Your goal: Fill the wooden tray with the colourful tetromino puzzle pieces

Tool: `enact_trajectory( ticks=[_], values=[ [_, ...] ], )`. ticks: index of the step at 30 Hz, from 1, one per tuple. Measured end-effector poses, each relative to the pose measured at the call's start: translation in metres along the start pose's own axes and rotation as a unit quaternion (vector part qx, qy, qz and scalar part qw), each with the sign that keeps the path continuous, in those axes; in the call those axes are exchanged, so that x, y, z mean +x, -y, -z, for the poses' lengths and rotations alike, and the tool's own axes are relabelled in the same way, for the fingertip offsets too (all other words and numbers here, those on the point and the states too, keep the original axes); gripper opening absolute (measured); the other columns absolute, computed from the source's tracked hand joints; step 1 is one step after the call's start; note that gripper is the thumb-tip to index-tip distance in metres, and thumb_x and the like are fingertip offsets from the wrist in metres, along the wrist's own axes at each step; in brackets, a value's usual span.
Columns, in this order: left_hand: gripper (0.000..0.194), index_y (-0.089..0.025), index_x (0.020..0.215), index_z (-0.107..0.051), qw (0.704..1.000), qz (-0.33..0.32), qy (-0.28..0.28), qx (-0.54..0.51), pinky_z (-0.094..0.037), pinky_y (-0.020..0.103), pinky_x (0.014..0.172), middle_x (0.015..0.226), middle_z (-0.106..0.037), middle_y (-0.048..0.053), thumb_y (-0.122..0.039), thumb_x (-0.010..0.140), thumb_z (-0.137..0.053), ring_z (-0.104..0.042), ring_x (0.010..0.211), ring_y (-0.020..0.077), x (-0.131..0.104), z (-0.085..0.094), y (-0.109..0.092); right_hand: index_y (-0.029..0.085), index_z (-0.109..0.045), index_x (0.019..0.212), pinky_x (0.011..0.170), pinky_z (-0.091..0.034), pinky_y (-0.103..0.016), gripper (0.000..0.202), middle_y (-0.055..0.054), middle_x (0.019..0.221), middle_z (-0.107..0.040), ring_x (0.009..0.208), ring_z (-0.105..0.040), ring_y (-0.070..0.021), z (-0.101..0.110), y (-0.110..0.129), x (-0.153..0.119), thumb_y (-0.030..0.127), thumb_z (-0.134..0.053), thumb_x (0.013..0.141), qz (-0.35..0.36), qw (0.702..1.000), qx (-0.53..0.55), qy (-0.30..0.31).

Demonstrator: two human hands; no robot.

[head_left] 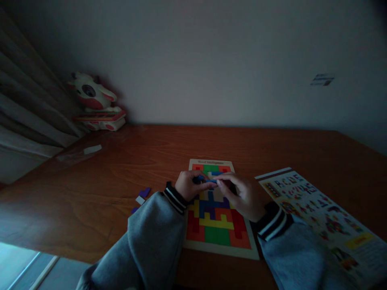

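Over the upper part of a wooden block puzzle board (222,250), both hands meet around a small blue puzzle piece (211,181). My left hand (188,185) pinches its left side between thumb and fingers. From the right, my right hand (242,196) grips the other end with thumb and fingertips. The exact shape of the piece is partly covered by the fingers. Red, green, yellow, blue, orange and purple pieces fill the lower board, while bare wood shows near the middle beneath the hands. Another blue piece (217,173) lies near the top of the board.
Left of the board lie a purple piece (145,192) and a pale piece (140,199), with more purple by the sleeve. A printed pattern sheet (320,217) lies at right. A cow-shaped toy (93,96) stands at the back left, near a curtain (27,92).
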State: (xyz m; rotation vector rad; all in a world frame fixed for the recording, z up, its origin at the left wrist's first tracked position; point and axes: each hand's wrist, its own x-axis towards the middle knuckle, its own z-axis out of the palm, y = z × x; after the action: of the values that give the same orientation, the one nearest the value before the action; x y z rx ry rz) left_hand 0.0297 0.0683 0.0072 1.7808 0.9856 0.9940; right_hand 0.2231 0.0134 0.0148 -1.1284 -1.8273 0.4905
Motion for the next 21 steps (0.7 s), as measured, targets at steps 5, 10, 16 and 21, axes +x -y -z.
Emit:
enact_trajectory(
  ticks=[5,10,16,21],
  values=[
    [0.023,-0.019,0.072,-0.075,0.999,-0.028,0.028,0.033,-0.04,0.021,0.055,0.064,-0.068,0.003,-0.04,0.068,-0.085,-0.053,0.056,0.012,0.0,0.004,0.002,0.028,-0.068,0.098,0.076,-0.058,-0.032,0.016,-0.002,0.097,-0.074,0.088,-0.07,-0.0184,0.0,-0.004,0.001,0.038,-0.057,0.093,-0.057,0.997,0.038,0.034],
    [0.035,-0.017,0.091,-0.076,0.997,-0.042,0.062,0.012,-0.04,0.02,0.052,0.072,-0.069,0.004,-0.043,0.069,-0.084,-0.052,0.054,0.0108,0.0,0.01,-0.003,0.025,-0.068,0.102,0.075,-0.058,-0.032,0.023,-0.004,0.096,-0.075,0.087,-0.07,-0.0194,-0.006,-0.009,0.0,0.043,-0.056,0.094,-0.103,0.993,0.051,-0.017],
    [0.021,-0.018,0.09,-0.075,0.995,-0.007,-0.089,-0.04,-0.05,0.023,0.071,0.083,-0.072,0.006,-0.038,0.087,-0.068,-0.064,0.076,0.0167,0.006,0.006,0.001,0.022,-0.067,0.098,0.064,-0.056,-0.028,0.019,-0.003,0.085,-0.074,0.072,-0.07,-0.017,-0.016,-0.006,0.001,0.036,-0.057,0.093,-0.116,0.993,0.035,-0.005],
    [0.014,-0.019,0.093,-0.075,0.996,-0.018,-0.079,-0.022,-0.05,0.024,0.074,0.086,-0.073,0.006,-0.029,0.083,-0.073,-0.065,0.079,0.0172,0.006,0.005,0.004,0.023,-0.066,0.094,0.068,-0.056,-0.029,0.009,-0.002,0.086,-0.072,0.072,-0.068,-0.0159,-0.019,-0.01,-0.001,0.025,-0.058,0.091,-0.079,0.994,-0.059,0.048]
  ],
)
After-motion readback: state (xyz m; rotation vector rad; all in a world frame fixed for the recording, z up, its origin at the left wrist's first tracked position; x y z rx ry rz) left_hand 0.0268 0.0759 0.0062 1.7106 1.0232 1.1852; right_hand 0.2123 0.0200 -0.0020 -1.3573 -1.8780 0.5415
